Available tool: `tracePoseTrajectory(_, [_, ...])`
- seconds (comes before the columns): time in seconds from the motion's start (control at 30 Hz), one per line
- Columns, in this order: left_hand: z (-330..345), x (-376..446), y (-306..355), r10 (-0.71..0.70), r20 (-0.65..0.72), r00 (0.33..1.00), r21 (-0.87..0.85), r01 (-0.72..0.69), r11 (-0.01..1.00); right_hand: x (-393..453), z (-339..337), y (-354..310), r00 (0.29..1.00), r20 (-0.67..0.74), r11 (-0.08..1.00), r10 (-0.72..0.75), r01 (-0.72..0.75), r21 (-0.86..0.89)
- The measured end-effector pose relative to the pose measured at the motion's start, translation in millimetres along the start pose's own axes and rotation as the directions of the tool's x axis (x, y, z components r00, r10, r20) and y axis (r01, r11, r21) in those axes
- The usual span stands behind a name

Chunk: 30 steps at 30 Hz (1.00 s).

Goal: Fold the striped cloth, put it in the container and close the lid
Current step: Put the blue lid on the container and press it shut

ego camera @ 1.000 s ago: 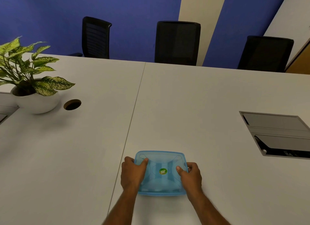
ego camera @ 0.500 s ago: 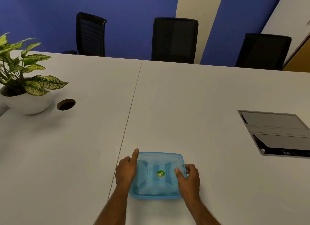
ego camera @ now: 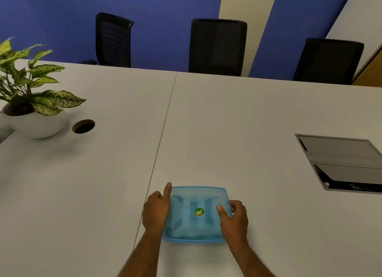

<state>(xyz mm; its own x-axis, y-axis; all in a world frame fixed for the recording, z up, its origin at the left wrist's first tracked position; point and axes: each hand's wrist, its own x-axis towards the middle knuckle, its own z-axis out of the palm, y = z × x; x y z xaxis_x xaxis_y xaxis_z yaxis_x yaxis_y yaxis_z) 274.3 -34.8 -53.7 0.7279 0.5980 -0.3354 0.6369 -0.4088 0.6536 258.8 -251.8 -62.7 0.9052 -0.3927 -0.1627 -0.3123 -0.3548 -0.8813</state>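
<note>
A translucent blue container [ego camera: 196,214] lies on the white table near the front edge, its lid on top with a round green sticker [ego camera: 199,212] in the middle. Pale stripes of the cloth show faintly through the lid. My left hand [ego camera: 156,211] holds the left side, its index finger stretched along the lid's left edge. My right hand [ego camera: 234,218] grips the right side, thumb pressed on the lid and fingers curled round the rim.
A potted plant in a white bowl [ego camera: 35,103] and a round cable hole [ego camera: 83,126] sit at the left. A grey floor-box hatch [ego camera: 343,163] is set into the table at the right. Three black chairs [ego camera: 217,46] stand behind the far edge.
My left thumb has come off the lid and the index finger now lies along the left edge. The container sits in the same place; only the view has shifted a little.
</note>
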Motion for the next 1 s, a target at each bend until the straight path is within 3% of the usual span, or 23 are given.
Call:
tracePoseTrajectory(0.2, [2.7,-19.7,-14.3,-0.063,-0.012,0.998,0.020,0.063,0.998,0.6,1.4,1.6,1.000,-0.010,1.000,0.000,0.000,0.007])
tracePoseTrajectory(0.57, [-0.5,-37.9,-22.2,0.055,-0.073,0.996,-0.138,-0.064,0.988,-0.2,0.9,1.6,1.000,-0.023,1.000,-0.002,0.002,0.004])
tracePoseTrajectory(1.0, [-13.9,-47.3,-17.4,-0.005,-0.002,1.000,0.010,0.005,1.000,-6.5,-13.1,-2.9,0.998,0.003,0.997,0.060,-0.060,-0.051])
